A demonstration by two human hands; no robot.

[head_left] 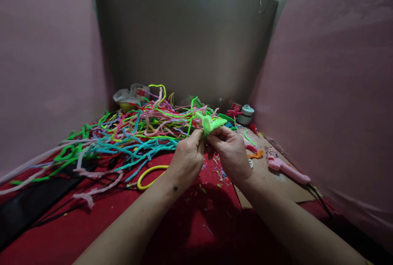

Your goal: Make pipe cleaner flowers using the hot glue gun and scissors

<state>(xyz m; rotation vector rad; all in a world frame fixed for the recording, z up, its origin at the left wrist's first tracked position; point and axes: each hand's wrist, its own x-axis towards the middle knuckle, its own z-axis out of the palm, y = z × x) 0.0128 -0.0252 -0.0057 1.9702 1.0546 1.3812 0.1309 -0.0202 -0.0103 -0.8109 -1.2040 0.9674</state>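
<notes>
The left hand [188, 150] and right hand [231, 150] pinch the fuzzy green piece [211, 123] just past their fingertips. Hold it low and softly; hard squeezing may squash it.

Stems [153, 146]: fuzzy, matt. Green piece [211, 124]: the same soft pile. Cloth [92, 218]: matt. Board [284, 185]: cardboard, matt, marked. Gun [290, 171]: smooth plastic. Ring [139, 182]: smooth. Jar [246, 115]: smooth, possibly plastic, from where I stand.

No text, label, brand, number or sign can be read in this view.
</notes>
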